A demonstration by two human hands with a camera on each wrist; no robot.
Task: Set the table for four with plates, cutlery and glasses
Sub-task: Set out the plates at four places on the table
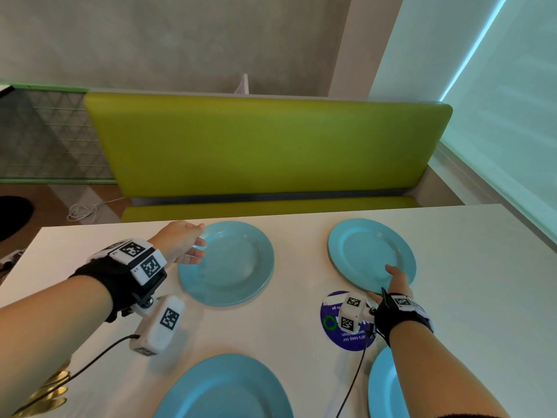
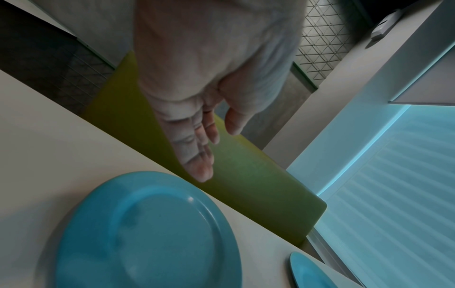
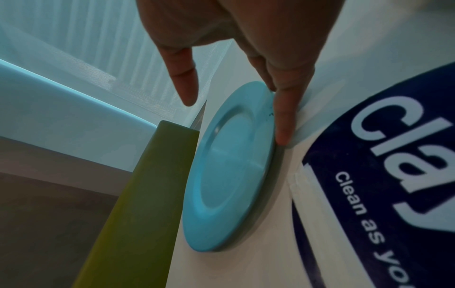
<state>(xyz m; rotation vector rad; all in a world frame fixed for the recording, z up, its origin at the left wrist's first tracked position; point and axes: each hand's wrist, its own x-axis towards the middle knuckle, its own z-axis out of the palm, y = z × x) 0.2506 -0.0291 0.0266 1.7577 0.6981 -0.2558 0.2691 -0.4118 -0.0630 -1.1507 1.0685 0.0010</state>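
Observation:
Four light-blue plates lie on the white table (image 1: 301, 321). My left hand (image 1: 200, 239) hovers at the left rim of the far left plate (image 1: 232, 267). In the left wrist view the left hand (image 2: 219, 154) has relaxed fingers and holds nothing above that plate (image 2: 147, 233). My right hand (image 1: 394, 277) is at the near rim of the far right plate (image 1: 367, 251). The right wrist view shows the straight fingers (image 3: 285, 117) lying against the edge of this plate (image 3: 229, 175), with the thumb lifted off it. Two more plates, near left (image 1: 223, 390) and near right (image 1: 384, 387), sit by the front edge.
Gold cutlery (image 1: 51, 390) lies at the table's near left corner. A round purple sticker (image 1: 334, 336) is stuck to the table between the right-hand plates. A green bench (image 1: 265, 146) runs behind the far edge, and a window blind (image 1: 512, 116) stands on the right.

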